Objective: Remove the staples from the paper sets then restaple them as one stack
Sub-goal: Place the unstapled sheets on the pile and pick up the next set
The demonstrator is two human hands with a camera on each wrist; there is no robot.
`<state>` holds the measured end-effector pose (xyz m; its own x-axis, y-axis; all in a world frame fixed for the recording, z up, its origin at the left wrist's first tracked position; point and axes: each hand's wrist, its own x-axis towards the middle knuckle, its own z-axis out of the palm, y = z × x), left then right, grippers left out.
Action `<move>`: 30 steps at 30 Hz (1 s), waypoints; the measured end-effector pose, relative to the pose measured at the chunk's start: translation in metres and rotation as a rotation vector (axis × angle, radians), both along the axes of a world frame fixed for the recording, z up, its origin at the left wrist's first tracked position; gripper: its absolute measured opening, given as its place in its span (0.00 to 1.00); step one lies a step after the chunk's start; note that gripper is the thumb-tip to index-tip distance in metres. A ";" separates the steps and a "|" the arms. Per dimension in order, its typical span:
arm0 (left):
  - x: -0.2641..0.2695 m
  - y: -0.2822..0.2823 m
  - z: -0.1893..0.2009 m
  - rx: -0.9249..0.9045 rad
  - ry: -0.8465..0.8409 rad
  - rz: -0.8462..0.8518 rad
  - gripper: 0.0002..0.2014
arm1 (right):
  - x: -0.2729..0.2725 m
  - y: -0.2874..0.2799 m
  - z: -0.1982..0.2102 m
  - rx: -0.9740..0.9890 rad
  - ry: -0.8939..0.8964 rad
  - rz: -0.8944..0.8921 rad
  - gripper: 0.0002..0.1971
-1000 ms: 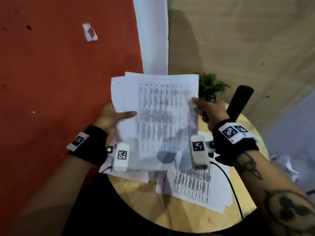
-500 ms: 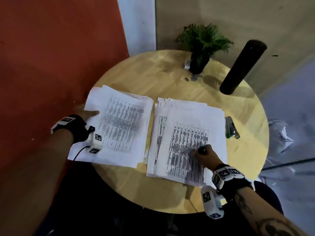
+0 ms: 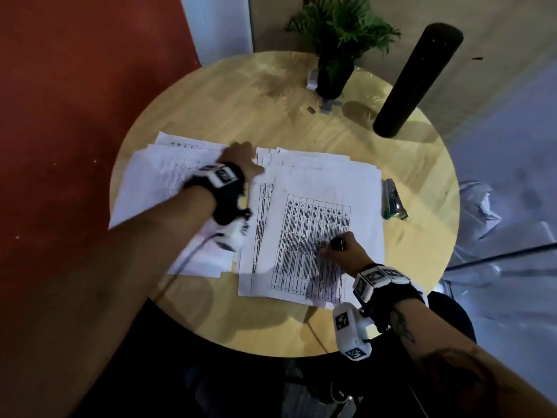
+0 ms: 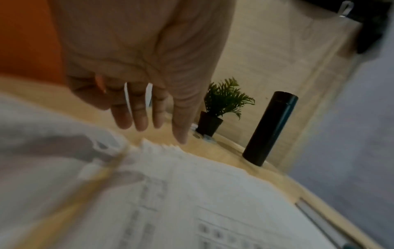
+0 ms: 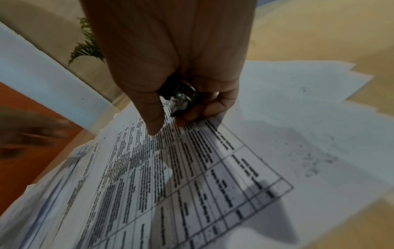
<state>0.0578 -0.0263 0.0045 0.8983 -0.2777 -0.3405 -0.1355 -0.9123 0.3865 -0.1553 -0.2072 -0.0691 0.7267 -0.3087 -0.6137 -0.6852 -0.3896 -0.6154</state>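
At frame centre, the left hand (image 3: 241,159) is reaching flat, fingers relaxed, over the papers (image 3: 319,224). At lower right, the right hand (image 3: 346,250) is gripping a staple remover (image 5: 181,99), resting on them.

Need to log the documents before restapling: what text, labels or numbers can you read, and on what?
Nothing is legible.
Right paper stack: printed table, too small and blurred.
Left paper stack: faint print, motion-blurred.
Wrist camera markers: black-and-white patterns, no words.
Black cylinder: no label seen.
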 end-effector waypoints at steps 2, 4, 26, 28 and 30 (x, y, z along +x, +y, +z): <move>-0.013 -0.030 -0.019 0.006 0.202 0.062 0.20 | -0.002 -0.002 0.001 0.007 -0.003 0.004 0.20; -0.024 -0.043 -0.034 -0.026 0.307 0.187 0.18 | -0.001 -0.005 0.001 0.026 -0.003 0.004 0.20; -0.057 -0.038 -0.061 -0.519 0.312 0.445 0.11 | -0.008 -0.010 -0.010 0.123 -0.094 -0.076 0.18; -0.051 -0.034 -0.057 -0.552 0.331 0.394 0.12 | -0.007 -0.012 -0.011 0.193 -0.110 -0.129 0.14; -0.048 -0.032 -0.046 -0.587 0.263 0.329 0.11 | -0.006 -0.015 -0.004 0.276 -0.173 -0.248 0.11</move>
